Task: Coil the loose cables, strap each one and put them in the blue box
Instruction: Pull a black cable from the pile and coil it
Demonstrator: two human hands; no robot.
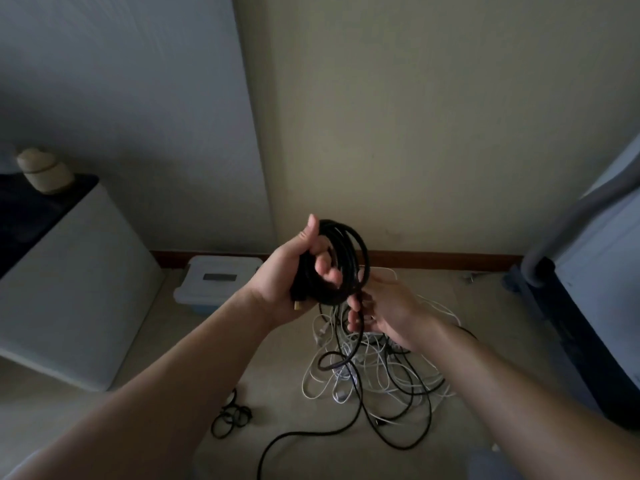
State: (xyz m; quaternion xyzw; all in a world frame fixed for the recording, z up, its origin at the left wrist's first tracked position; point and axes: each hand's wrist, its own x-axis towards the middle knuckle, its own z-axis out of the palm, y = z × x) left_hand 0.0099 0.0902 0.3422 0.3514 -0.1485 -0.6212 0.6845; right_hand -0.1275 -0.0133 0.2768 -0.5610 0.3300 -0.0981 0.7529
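The left hand (291, 271) grips the black cable coil (349, 251) above the floor tangle (381, 372) while the right hand (388, 313) pinches its trailing length — probably light, limp, springy, best clamped where the loops bunch.

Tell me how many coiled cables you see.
1: the black coil gripped in the left hand, its loose tail passing through the right hand. Small black loops on the floor nearby may be straps or cable; cannot tell.
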